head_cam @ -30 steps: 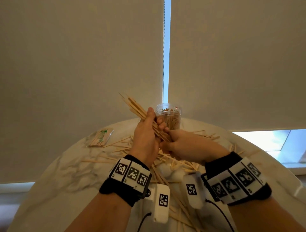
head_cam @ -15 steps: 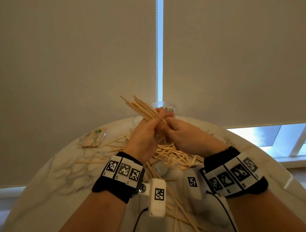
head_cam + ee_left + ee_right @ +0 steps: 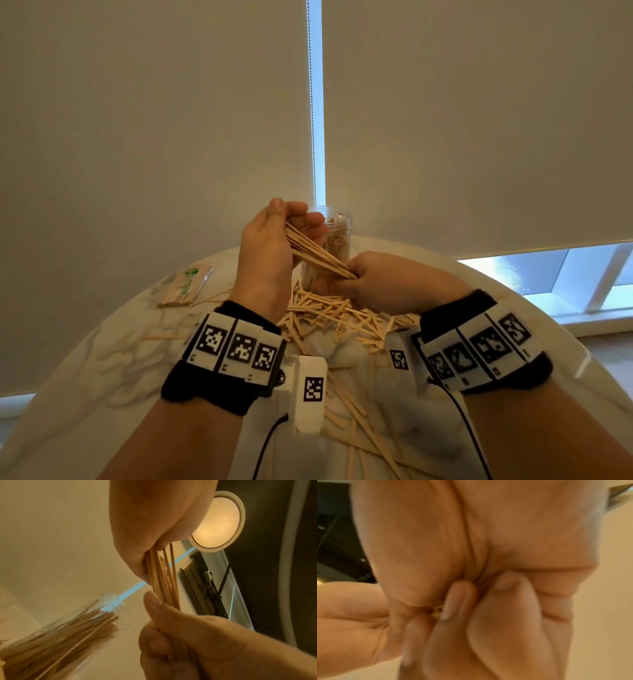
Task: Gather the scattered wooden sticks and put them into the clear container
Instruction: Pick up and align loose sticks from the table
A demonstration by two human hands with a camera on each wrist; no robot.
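Both hands hold one bundle of wooden sticks (image 3: 317, 251) in the air, in front of the clear container (image 3: 337, 236). My left hand (image 3: 270, 246) caps the bundle's upper end, thumb on top. My right hand (image 3: 373, 281) grips the lower end with curled fingers. In the left wrist view the bundle (image 3: 163, 580) runs from the left palm down into the right fist (image 3: 185, 639), and the clear container (image 3: 72, 632) stands packed with sticks. The right wrist view shows only the curled right fingers (image 3: 458, 599) up close. Many loose sticks (image 3: 329, 315) lie scattered on the round marble table (image 3: 102, 359).
A wrapped pack of sticks (image 3: 186, 286) lies at the table's back left. More loose sticks (image 3: 359, 431) trail toward the near edge. Window blinds (image 3: 154, 120) hang right behind the table, and a ceiling lamp (image 3: 217, 520) shows in the left wrist view.
The left hand has slid up to the bundle's top end, so the sticks no longer jut past it. The right hand has dropped to the lower end, and the bundle now slopes down to the right.
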